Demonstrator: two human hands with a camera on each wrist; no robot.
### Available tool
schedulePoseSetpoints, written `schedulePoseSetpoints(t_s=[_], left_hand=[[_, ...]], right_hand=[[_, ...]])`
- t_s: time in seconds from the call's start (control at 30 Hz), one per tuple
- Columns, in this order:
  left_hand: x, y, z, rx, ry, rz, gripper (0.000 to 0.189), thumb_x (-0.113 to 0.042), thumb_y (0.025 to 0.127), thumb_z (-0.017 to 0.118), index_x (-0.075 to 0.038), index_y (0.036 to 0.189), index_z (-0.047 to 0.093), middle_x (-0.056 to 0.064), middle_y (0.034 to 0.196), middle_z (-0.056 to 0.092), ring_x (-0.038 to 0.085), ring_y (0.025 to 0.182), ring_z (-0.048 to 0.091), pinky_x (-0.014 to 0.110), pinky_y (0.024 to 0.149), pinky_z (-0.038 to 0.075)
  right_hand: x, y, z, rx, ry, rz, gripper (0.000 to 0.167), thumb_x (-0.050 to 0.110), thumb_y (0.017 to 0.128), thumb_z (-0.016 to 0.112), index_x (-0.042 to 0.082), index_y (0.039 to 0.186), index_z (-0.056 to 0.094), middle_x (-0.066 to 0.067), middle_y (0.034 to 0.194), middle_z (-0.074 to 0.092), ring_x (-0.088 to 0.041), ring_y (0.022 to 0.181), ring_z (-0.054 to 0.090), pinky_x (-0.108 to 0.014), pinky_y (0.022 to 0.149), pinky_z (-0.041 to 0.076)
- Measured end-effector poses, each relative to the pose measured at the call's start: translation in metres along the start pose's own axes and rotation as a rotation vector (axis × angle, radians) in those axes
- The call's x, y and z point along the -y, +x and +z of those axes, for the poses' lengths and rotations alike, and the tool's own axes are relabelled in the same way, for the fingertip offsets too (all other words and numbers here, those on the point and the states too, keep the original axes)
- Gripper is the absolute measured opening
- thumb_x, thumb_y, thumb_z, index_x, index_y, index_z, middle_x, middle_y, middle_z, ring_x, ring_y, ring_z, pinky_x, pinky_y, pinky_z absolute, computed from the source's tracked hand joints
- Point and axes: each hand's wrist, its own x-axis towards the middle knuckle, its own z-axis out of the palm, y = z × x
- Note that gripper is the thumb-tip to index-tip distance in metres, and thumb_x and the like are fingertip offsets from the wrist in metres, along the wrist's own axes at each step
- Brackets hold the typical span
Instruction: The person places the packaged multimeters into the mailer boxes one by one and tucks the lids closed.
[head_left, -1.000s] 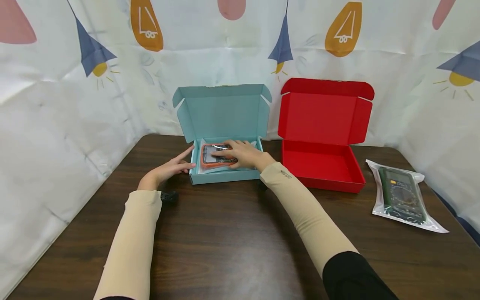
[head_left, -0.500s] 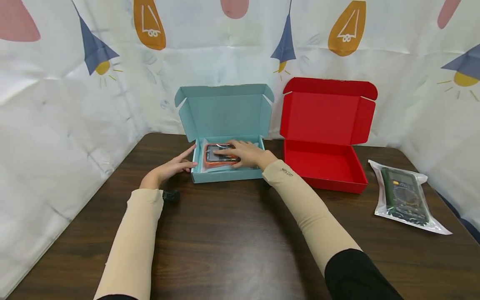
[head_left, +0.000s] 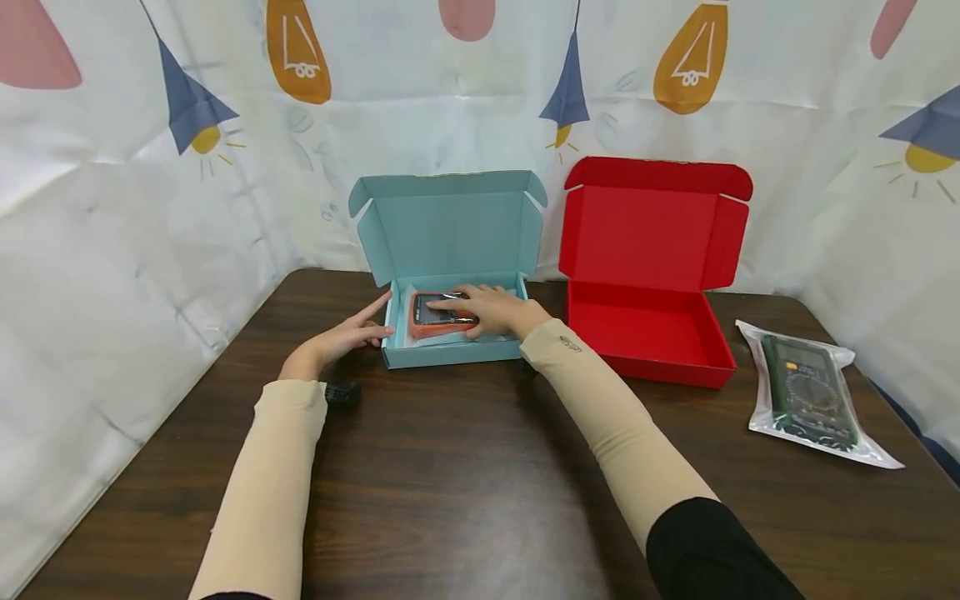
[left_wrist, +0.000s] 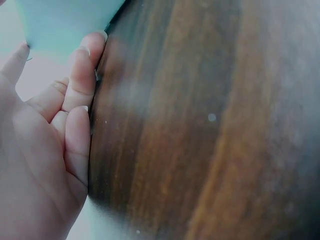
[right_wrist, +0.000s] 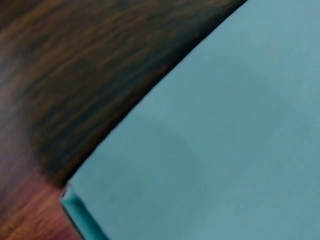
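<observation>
Spread apart, the right grip point(head_left: 491, 310) rests on the orange-and-black rectangular device point(head_left: 433, 318) beneath it. The left grip point(head_left: 343, 336), loosely spread, touches the pale-blue cardboard box point(head_left: 442, 357) beside it.

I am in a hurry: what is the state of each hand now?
Left hand: open, touching the light-blue box.
Right hand: on the orange multimeter; whether gripping it cannot be told.

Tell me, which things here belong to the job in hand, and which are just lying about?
In the job:
orange device, under the right hand
blue box, containing it, left hand at its side

Apparently lying about:
red box, open
green meter, bagged, on the table

Both are untouched, so this is a guess.
</observation>
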Motion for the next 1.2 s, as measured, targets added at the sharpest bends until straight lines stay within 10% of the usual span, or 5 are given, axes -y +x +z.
schedulePoseSetpoints(t_s=[0.8, 1.2], left_hand=[[0.0, 0.003, 0.0, 0.005, 0.0, 0.0, 0.085, -0.034, 0.104, 0.054, -0.025, 0.166, -0.004, 0.017, 0.116, 0.055, 0.029, 0.107, 0.047, 0.063, 0.115, 0.024], [-0.003, -0.001, -0.003, 0.009, -0.004, 0.001, 0.086, -0.034, 0.104, 0.055, -0.024, 0.166, -0.004, 0.022, 0.128, 0.053, 0.03, 0.111, 0.048, 0.063, 0.115, 0.024]], right_hand=[[0.005, -0.014, -0.005, 0.037, -0.029, 0.058, 0.084, 0.038, 0.1, 0.066, 0.036, 0.166, 0.013, -0.004, 0.173, 0.0, -0.035, 0.156, 0.004, -0.058, 0.122, 0.01], [-0.003, -0.04, -0.017, 0.0, 0.149, 0.055, 0.081, 0.038, 0.102, 0.065, 0.031, 0.166, 0.016, -0.005, 0.172, 0.006, -0.031, 0.156, 0.012, -0.052, 0.118, 0.031]])
